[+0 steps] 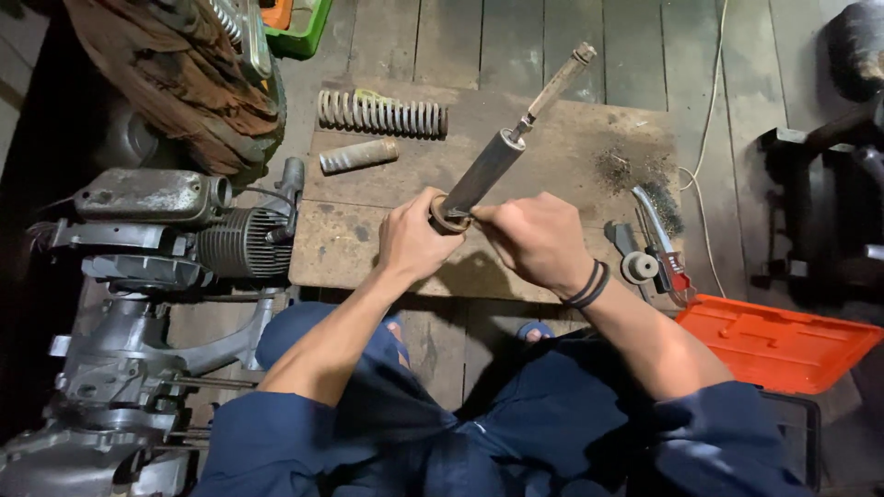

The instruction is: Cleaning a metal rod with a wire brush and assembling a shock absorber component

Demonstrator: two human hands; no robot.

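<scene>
The left hand (412, 237) curls its grip round the lower end of a grey shock absorber tube (485, 172), held slanting above the wooden board (562, 138); the right hand (537, 237) pinches at its rusty collar (448, 216) (fingertips touching); a coil spring (381, 113) lies well apart.

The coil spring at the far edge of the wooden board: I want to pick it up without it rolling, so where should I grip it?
Probably around its middle, from above. The grey metal coil spring lies flat on its side on the wooden board, clear of the short ribbed sleeve, so fingers can close across its width.
</scene>
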